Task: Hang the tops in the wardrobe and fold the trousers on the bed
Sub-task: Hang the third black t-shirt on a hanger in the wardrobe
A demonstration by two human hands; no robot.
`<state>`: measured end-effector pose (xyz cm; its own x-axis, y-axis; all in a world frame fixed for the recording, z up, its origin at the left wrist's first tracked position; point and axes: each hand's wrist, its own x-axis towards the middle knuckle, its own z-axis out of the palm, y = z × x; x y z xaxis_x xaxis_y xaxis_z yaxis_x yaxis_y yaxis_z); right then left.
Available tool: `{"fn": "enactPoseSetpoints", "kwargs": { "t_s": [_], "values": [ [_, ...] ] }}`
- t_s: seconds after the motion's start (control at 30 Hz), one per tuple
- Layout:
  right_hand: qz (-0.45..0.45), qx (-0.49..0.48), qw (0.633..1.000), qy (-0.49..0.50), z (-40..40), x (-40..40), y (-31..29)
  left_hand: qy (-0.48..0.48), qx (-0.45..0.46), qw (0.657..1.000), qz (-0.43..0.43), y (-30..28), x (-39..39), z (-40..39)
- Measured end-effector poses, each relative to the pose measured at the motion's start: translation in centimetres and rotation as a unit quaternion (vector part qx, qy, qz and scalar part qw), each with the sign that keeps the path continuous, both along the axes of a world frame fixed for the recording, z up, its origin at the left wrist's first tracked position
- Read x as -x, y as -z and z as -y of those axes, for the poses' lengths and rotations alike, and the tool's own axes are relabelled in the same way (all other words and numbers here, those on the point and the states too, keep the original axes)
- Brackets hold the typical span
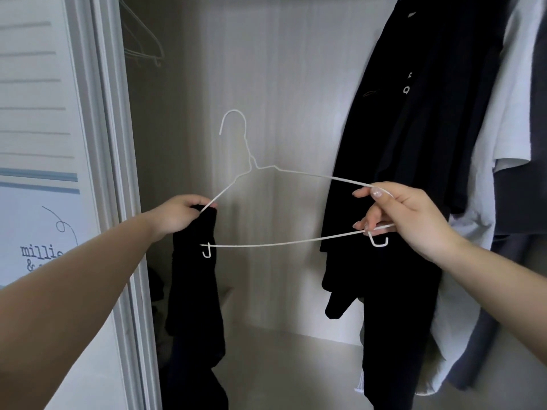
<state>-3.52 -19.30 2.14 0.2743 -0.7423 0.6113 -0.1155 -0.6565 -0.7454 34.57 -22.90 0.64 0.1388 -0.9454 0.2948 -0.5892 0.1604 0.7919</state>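
I hold a white wire hanger upright in front of the open wardrobe, its hook pointing up. My left hand grips the hanger's left shoulder together with a black garment that droops down from my fist over that end. My right hand pinches the hanger's right end, fingers on both the upper wire and the bottom bar. The garment covers only the left tip of the hanger; the rest of the wire is bare.
Inside the wardrobe, a black top, a white top and a dark grey garment hang at the right. Spare white hangers hang at the upper left. A pale sliding door stands at my left. The wardrobe floor is pale.
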Motion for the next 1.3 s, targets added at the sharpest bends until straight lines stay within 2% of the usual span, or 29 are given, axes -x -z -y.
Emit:
{"fn": "enactPoseSetpoints", "kwargs": {
  "t_s": [0.3, 0.57, 0.67, 0.8, 0.87, 0.93, 1.0, 1.07, 1.1, 1.13, 1.17, 1.23, 1.3],
  "values": [
    [-0.015, -0.013, 1.000, -0.002, 1.8, -2.4, 2.4, 0.084, 0.036, 0.987, -0.132, -1.4, 4.3, 0.0],
    [-0.025, -0.001, 0.999, 0.033, 3.4, -2.2, 4.1, 0.104, 0.043, 0.982, -0.154, -1.7, 5.6, 0.2],
    [-0.044, 0.016, 0.998, 0.045, 3.6, -1.9, 4.5, 0.088, 0.053, 0.979, -0.176, -1.7, 6.1, 0.3],
    [-0.117, 0.048, 0.990, 0.065, 3.4, -2.2, 4.6, 0.021, 0.096, 0.981, -0.165, -2.0, 6.8, 0.6],
    [-0.206, 0.103, 0.965, 0.124, 3.3, -2.4, 4.1, 0.004, 0.115, 0.981, -0.158, -2.1, 6.8, 1.0],
    [-0.296, 0.196, 0.910, 0.214, 3.0, -2.8, 3.6, -0.013, 0.135, 0.980, -0.146, -2.0, 6.8, 1.1],
    [-0.321, 0.312, 0.853, 0.267, 2.1, -3.6, 3.4, -0.020, 0.147, 0.978, -0.147, -1.9, 6.7, 1.2],
    [-0.344, 0.452, 0.781, 0.261, 0.9, -5.0, 3.5, -0.015, 0.149, 0.977, -0.150, -1.8, 6.7, 1.3],
    [-0.357, 0.500, 0.756, 0.225, 0.5, -5.8, 3.8, -0.011, 0.149, 0.977, -0.151, -1.8, 6.8, 1.3],
    [-0.365, 0.521, 0.753, 0.168, 0.2, -6.8, 4.4, -0.007, 0.149, 0.977, -0.152, -1.8, 6.9, 1.3],
    [-0.380, 0.495, 0.774, 0.105, -0.2, -7.8, 5.1, -0.002, 0.150, 0.977, -0.154, -1.8, 7.0, 1.2],
    [-0.435, 0.320, 0.842, 0.017, -0.5, -10.0, 7.0, 0.009, 0.152, 0.975, -0.163, -1.9, 7.4, 1.0],
    [-0.499, 0.161, 0.852, -0.006, 0.0, -11.9, 9.1, 0.017, 0.150, 0.974, -0.171, -2.0, 7.8, 0.6]
  ]
}}
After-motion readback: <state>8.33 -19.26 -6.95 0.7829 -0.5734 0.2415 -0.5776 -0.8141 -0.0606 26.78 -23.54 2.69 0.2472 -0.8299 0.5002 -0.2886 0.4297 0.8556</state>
